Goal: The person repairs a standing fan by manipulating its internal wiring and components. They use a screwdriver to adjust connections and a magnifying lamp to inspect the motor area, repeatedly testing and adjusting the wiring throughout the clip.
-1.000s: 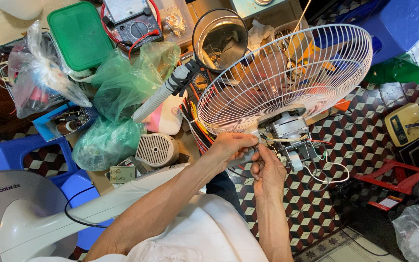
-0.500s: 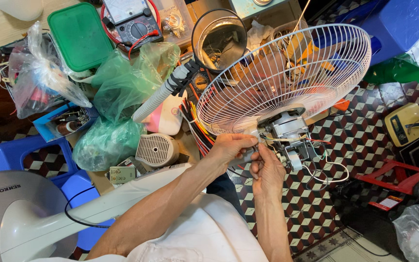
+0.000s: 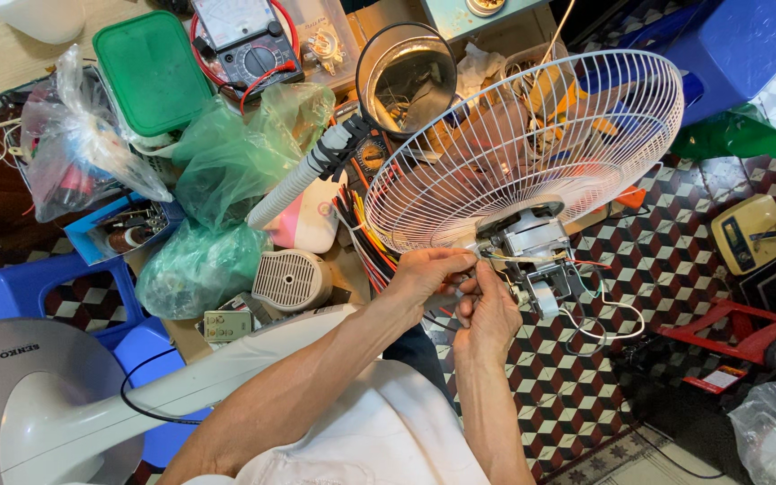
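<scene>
Fan motor (image 3: 532,247) at frame centre, bare, mounted behind white grille (image 3: 532,144), held above checkered floor (image 3: 666,260). Wires (image 3: 604,314) trailing loose from motor. Left hand (image 3: 424,278) and right hand (image 3: 489,314) side by side at motor's lower left, fingertips pinched together on small part; which part, cannot tell. Green bags (image 3: 226,171) left of grille, fan base (image 3: 38,404) lower left, multimeter (image 3: 244,40) top, blue stool (image 3: 738,45) upper right.

Place: you sit in a cramped appliance repair workshop | Signs: analog multimeter (image 3: 242,40) with red leads, bundle of coloured wires (image 3: 363,235), white fan grille (image 3: 532,144) with its motor (image 3: 532,247) bared, grey fan base (image 3: 29,395) | Floor: checkered tiles (image 3: 666,260), crowded with bagged parts (image 3: 235,162)
</scene>
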### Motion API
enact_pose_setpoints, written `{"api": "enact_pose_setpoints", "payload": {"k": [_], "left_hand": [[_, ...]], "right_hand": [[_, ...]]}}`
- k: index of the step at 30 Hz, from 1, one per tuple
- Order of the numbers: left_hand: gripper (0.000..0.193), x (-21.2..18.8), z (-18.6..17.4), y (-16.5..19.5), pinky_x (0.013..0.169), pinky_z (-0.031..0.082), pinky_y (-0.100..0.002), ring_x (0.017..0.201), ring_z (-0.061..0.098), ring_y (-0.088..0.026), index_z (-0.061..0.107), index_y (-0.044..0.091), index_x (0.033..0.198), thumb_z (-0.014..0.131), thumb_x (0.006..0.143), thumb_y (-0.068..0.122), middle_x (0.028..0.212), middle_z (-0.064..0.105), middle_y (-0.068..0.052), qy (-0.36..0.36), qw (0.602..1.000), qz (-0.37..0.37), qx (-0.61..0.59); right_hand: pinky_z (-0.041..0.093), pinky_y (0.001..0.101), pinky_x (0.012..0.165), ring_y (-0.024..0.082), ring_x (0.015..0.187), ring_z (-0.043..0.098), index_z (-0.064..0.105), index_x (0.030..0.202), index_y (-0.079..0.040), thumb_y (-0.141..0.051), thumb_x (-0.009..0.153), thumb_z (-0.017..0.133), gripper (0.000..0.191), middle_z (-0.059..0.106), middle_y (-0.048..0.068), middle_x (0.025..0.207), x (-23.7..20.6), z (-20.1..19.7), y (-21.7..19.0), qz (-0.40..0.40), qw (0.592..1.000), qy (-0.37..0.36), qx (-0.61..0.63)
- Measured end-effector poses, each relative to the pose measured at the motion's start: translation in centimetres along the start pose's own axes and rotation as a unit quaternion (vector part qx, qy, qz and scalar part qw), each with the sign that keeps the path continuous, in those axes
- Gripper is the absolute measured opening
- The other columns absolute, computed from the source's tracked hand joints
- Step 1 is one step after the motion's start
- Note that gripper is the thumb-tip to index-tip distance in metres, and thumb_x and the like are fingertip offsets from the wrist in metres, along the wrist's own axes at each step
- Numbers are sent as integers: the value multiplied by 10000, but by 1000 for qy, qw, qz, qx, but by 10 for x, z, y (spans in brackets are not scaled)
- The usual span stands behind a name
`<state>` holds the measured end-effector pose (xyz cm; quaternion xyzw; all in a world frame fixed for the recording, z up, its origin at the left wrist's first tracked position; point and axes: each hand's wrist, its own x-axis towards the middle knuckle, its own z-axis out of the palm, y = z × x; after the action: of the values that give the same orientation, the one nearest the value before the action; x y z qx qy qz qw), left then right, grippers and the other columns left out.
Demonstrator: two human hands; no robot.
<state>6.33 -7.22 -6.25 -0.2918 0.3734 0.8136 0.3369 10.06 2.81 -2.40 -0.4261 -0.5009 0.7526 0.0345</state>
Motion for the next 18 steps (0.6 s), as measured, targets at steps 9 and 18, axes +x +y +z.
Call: {"api": "enact_pose_setpoints", "payload": {"k": [9, 18], "left_hand": [[194, 5, -2, 1, 531, 468, -212, 609, 590, -75, 765, 9, 1010, 772, 897, 166, 784, 711, -44, -19, 996, 52, 68], [158, 8, 3, -2, 565, 486, -206, 630, 615, -80, 764, -7, 975, 756, 884, 122, 813, 736, -72, -14, 993, 56, 108]], "right_hand": [[254, 194, 384, 46, 459, 444, 728, 967, -11, -191, 991, 670, 191, 617, 20, 676, -7, 2, -9, -17, 998, -21, -51], [312, 192, 419, 48, 481, 434, 745, 1069, 8, -171, 991, 588, 251, 599, 34, 687, -9, -12, -19, -41, 987, -69, -140]]}}
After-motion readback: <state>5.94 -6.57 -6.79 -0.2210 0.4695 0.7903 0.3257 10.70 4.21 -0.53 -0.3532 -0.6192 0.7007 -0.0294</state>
